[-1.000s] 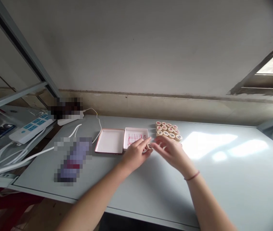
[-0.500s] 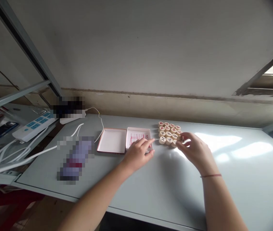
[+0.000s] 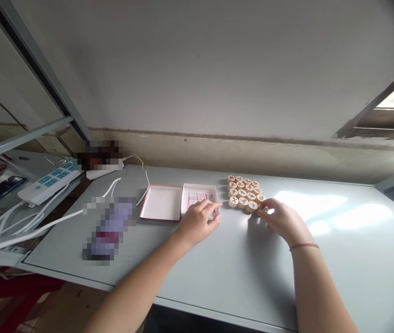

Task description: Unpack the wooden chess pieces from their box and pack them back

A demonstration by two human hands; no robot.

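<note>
Several round wooden chess pieces (image 3: 244,191) with red and black characters lie in neat rows on the pale table (image 3: 322,259). My right hand (image 3: 280,220) pinches one wooden piece at the near right corner of that group. My left hand (image 3: 198,220) rests on the table with fingers loosely curled, touching the near right edge of a shallow white box tray (image 3: 197,198) that holds a paper with red lines. Beside the tray lies the open box lid (image 3: 161,202), white inside with a red rim.
A blurred purple object (image 3: 108,226) lies at the left of the table. White cables (image 3: 40,226) run to power strips (image 3: 47,181) on a shelf at far left. A wall stands behind the table, and a window is at upper right.
My right hand carried a wooden piece from beside my left hand to the right, then down to the near right corner of the rows. My left hand stayed by the tray.
</note>
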